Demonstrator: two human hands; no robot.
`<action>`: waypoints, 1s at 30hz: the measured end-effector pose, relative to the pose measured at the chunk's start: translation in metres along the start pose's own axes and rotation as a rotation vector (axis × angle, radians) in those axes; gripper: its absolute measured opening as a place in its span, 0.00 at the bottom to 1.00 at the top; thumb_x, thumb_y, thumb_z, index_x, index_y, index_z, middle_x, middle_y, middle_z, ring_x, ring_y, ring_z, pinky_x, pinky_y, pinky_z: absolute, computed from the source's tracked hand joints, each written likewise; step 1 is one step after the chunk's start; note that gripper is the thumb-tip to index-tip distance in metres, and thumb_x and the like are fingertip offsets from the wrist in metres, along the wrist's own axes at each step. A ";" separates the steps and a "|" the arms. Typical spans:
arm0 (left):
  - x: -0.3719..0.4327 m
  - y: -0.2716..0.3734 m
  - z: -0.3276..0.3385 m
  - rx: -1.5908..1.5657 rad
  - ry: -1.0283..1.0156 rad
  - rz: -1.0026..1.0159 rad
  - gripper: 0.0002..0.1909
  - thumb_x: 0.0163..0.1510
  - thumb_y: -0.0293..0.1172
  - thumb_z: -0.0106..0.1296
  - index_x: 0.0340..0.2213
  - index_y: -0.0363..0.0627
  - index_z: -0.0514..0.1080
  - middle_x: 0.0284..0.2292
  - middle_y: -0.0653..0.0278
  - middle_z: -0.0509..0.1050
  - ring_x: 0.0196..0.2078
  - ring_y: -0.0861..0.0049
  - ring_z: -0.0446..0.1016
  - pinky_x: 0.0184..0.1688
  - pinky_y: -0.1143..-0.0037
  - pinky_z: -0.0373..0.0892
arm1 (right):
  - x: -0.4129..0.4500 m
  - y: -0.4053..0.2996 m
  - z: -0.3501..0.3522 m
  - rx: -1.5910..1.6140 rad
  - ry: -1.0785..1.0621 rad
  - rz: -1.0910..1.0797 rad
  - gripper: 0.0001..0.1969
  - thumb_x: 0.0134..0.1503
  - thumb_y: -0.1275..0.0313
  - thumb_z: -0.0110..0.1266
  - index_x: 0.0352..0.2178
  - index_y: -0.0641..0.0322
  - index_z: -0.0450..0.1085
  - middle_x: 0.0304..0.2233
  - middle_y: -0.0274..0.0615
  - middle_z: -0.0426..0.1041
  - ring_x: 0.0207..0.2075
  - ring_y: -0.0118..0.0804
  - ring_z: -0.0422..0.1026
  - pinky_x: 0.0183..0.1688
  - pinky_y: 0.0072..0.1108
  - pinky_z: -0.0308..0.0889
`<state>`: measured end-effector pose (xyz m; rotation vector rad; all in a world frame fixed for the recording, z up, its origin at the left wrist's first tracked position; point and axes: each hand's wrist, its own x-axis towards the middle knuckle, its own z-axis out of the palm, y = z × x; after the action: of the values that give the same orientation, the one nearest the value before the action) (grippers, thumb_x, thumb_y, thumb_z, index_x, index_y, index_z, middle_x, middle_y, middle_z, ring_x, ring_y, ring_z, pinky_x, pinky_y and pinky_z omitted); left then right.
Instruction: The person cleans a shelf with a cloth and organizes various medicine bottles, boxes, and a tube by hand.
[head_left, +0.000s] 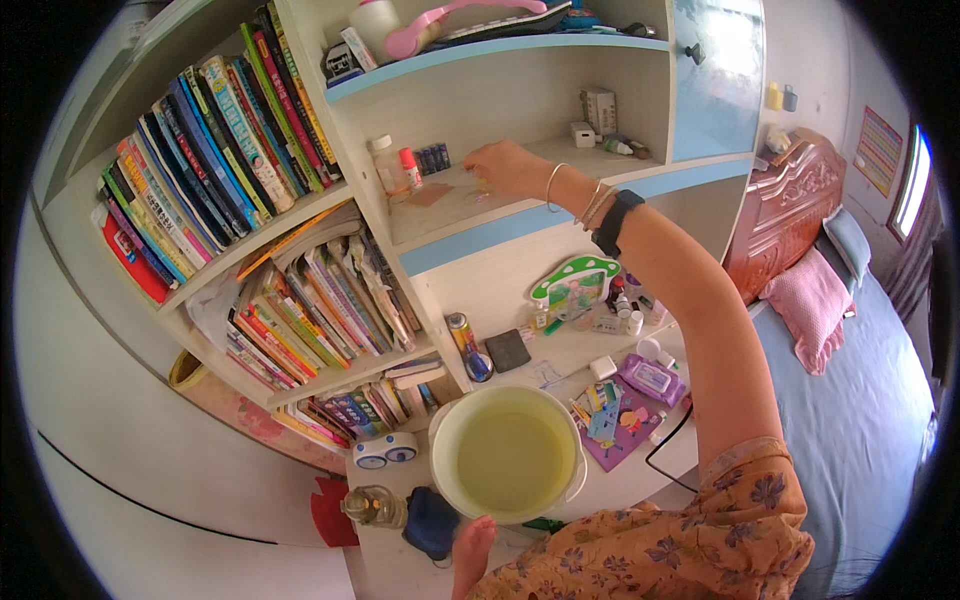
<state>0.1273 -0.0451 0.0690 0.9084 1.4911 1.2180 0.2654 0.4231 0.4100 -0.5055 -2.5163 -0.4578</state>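
My right hand (504, 171) reaches into the middle shelf compartment (450, 225), its fingers bent downward just above the board. Whether it holds something small cannot be told. Small clear items (478, 196) lie beneath it. Left of it are several dark batteries (433, 159), a white bottle with a red cap (411, 168), a clear jar (388, 165) and a flat brown piece (430, 195). My left hand (475, 541) is at the near rim of a pale bucket of yellowish liquid (514, 454); its grip on the rim is unclear.
Books (240, 135) fill the shelves at left. On the desk are a spray can (460, 330), a dark square (508, 351), a wipes pack (651, 379), a purple booklet (619, 431), a twin-dial clock (385, 450), a glass jug (375, 506) and a blue cloth (430, 523). A bed (840, 435) stands right.
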 end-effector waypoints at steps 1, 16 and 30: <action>0.000 0.002 0.000 0.051 0.007 -0.014 0.14 0.50 0.27 0.46 0.40 0.36 0.65 0.34 0.60 0.71 0.35 0.79 0.70 0.38 0.82 0.65 | -0.001 0.003 0.000 -0.064 0.016 -0.019 0.07 0.49 0.72 0.42 0.29 0.63 0.66 0.30 0.48 0.69 0.34 0.47 0.68 0.37 0.29 0.64; 0.003 -0.002 0.001 0.029 0.024 -0.013 0.14 0.50 0.27 0.46 0.39 0.35 0.65 0.33 0.60 0.71 0.34 0.79 0.70 0.37 0.82 0.65 | -0.016 0.022 -0.012 -0.046 -0.032 0.485 0.07 0.44 0.74 0.46 0.27 0.64 0.67 0.28 0.50 0.70 0.31 0.48 0.69 0.35 0.31 0.64; 0.006 0.000 0.001 0.040 0.030 -0.045 0.14 0.50 0.27 0.46 0.39 0.35 0.65 0.33 0.59 0.71 0.35 0.79 0.70 0.37 0.82 0.65 | -0.016 -0.022 -0.021 0.463 -0.054 0.137 0.09 0.43 0.68 0.51 0.25 0.61 0.71 0.21 0.44 0.71 0.24 0.41 0.70 0.29 0.25 0.65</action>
<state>0.1269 -0.0391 0.0677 0.8822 1.5569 1.1778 0.2774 0.3916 0.4131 -0.5049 -2.5041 0.1920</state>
